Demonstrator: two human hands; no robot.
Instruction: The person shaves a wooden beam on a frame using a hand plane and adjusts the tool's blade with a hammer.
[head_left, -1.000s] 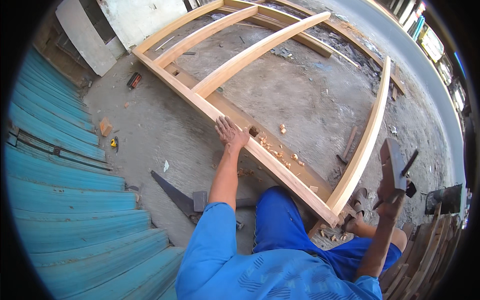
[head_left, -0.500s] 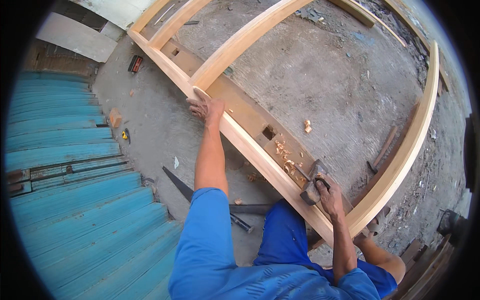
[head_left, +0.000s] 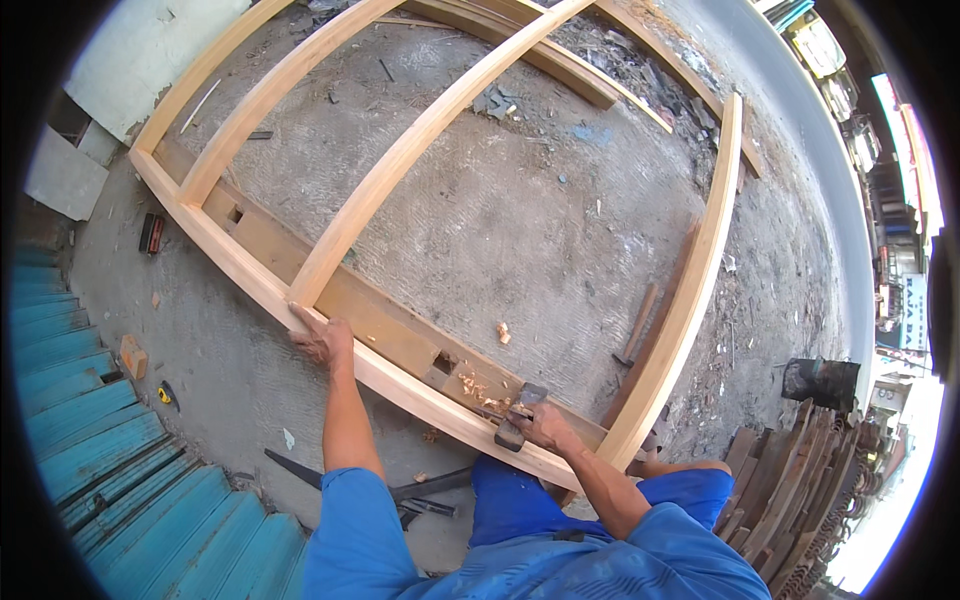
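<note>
Rough concrete floor [head_left: 560,230], outdoor yard. Left hand [head_left: 322,338] spread flat on near rail of big wooden frame [head_left: 400,160], pressing down. Right hand [head_left: 545,425] closed around hammer [head_left: 515,420], probably with chisel beneath, head beside chipped mortise [head_left: 445,362]. Frame lies flat on floor between both hands: likely heavy, stiff, rough-grained; best gripped along rails. Saw [head_left: 310,475] near knees; blue shutter [head_left: 120,470] at left.

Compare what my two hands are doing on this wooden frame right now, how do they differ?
The left hand lies flat and empty on the frame's near rail, beside a crossbar joint; the right hand is closed around a hammer. The left arm is stretched far out; the right hand sits close to the body, by wood chips and a mortise hole. Both rest on the same rail.
</note>
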